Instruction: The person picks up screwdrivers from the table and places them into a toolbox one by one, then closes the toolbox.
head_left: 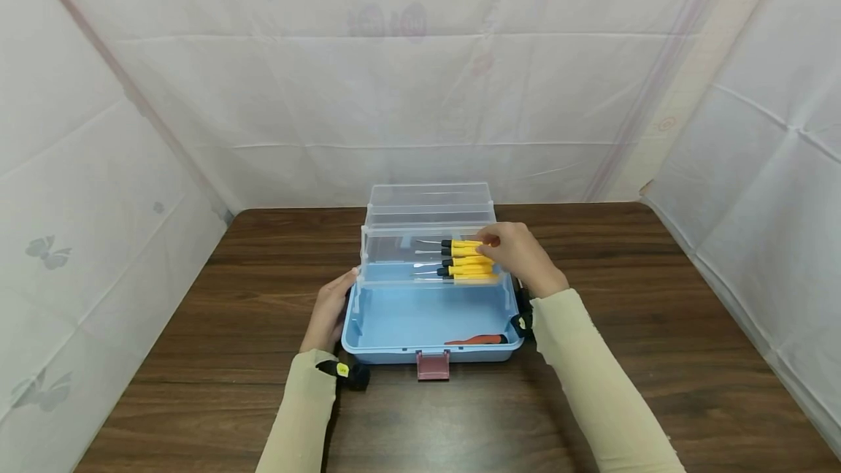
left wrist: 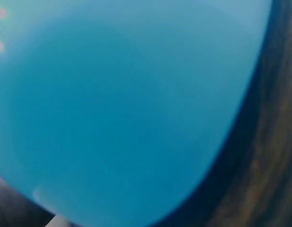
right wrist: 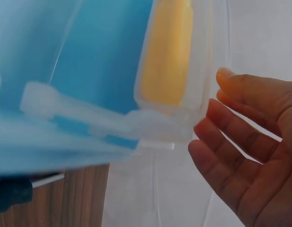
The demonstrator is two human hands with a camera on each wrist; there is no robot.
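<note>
Our right hand [head_left: 519, 254] has its fingers [right wrist: 221, 142] loosely spread, holding nothing, tips at the yellow screwdrivers [head_left: 468, 261] lying in the clear tray [head_left: 394, 250] of the blue toolbox [head_left: 394, 320]. Our left hand [head_left: 328, 312] rests flat against the box's left wall, fingers relaxed. An orange tool [head_left: 478, 340] lies in the bottom, all on the wooden table [head_left: 657, 312].

We see the head view evenly and brightly lit, sharp at centre, with faint bowing toward the frame edges and soft shadows under the arms. Our left wrist view is a blue blur, wholly out of focus. The right wrist view is bright and soft on the left side.
</note>
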